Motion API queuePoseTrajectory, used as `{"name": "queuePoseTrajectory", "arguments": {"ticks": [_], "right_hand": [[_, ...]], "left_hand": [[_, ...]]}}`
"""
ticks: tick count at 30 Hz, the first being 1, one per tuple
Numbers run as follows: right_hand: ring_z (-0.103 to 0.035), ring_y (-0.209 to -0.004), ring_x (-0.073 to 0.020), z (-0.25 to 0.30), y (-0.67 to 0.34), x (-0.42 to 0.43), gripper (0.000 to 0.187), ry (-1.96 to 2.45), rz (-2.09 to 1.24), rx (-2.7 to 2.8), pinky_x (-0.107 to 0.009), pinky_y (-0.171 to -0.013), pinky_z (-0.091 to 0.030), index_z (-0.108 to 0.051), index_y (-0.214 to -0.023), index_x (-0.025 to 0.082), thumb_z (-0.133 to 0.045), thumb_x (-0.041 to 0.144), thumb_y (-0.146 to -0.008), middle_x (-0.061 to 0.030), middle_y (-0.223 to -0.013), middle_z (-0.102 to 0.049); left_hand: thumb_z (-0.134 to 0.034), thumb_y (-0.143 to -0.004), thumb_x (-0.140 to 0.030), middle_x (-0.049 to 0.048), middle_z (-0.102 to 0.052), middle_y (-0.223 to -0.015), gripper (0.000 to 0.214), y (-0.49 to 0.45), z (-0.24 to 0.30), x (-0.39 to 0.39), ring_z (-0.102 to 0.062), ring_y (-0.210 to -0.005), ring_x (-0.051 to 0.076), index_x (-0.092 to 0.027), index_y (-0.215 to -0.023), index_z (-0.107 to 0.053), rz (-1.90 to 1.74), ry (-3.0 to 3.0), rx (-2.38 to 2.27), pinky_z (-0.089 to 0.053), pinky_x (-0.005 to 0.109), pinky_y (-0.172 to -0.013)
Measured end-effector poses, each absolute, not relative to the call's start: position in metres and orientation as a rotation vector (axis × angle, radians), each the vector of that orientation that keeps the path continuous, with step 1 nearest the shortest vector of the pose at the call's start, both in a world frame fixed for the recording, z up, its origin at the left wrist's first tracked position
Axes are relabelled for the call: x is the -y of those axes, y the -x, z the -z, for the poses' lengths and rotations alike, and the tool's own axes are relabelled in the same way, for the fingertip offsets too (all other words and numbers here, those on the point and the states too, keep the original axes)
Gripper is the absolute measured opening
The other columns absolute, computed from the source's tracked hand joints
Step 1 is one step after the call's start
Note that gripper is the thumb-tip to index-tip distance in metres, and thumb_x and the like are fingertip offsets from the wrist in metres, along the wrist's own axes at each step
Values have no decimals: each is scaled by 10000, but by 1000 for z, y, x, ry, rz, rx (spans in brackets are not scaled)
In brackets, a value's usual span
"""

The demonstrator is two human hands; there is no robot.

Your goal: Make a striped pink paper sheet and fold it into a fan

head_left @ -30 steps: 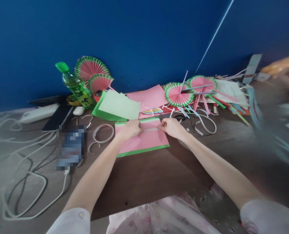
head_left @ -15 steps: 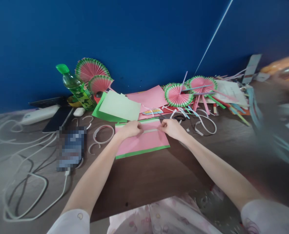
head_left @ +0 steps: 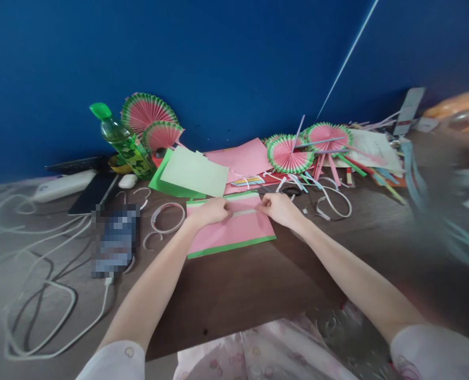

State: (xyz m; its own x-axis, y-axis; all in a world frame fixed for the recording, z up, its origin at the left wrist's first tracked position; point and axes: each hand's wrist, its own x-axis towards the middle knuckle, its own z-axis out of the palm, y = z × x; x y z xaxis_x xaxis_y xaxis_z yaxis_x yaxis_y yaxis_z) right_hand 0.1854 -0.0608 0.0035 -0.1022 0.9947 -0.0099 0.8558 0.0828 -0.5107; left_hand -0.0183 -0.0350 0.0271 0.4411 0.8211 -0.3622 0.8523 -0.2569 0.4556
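A pink sheet of paper (head_left: 234, 232) with green edging along its near and far sides lies flat on the desk in front of me. A narrow white strip (head_left: 244, 212) runs across its upper part, between my hands. My left hand (head_left: 214, 210) pinches the strip's left end, fingers curled and low over the paper. At the other end, my right hand (head_left: 277, 207) pinches the strip between thumb and forefinger, by the sheet's right edge. Whether the strip touches the paper I cannot tell.
A tape roll (head_left: 168, 218) and a blurred-out phone (head_left: 118, 240) with a white cable lie left. Behind are a pale green sheet (head_left: 195, 171), a green-capped bottle (head_left: 125, 142) and pleated paper fans (head_left: 290, 154). Another person's blurred arm (head_left: 468, 126) is at far right.
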Motion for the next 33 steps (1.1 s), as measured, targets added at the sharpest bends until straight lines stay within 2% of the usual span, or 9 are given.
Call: {"name": "queuePoseTrajectory", "arguments": {"ticks": [7,21,29,33], "right_hand": [[-617,-653,-162,-1,-186,60,115,1823,-549,2038,-233,-588,-389,-623,-655,179,-614,274,-719,-51,-716,-685],[-619,-668,-169,-4,-185,61,131,1845,-549,2035,-236,-594,-384,-614,-642,179,-614,284,-720,-54,-724,-685],[-619,-663,-165,-4,-185,61,117,1859,-548,2030,-235,-596,-390,-625,-655,180,-613,277,-720,-52,-728,-689],[-617,-665,-169,-4,-185,61,118,1859,-548,2032,-240,-600,-387,-627,-661,177,-609,278,-720,-56,-726,-687]], "left_hand": [[-501,-636,-260,33,-530,-567,138,12,-30,37,-495,-543,152,-165,-538,-484,114,-2091,-1514,-305,252,-489],[-574,-582,-290,16,-511,-529,145,12,-33,32,-492,-532,141,-157,-533,-546,170,-2063,-1550,-293,238,-467],[-599,-598,-358,-9,-391,-469,326,19,-31,30,-411,-467,128,-192,-441,-367,151,-2078,-1540,-228,269,-462],[-609,-601,-391,-14,-359,-463,381,20,-32,30,-386,-464,126,-195,-435,-327,177,-2084,-1541,-211,273,-470]]}}
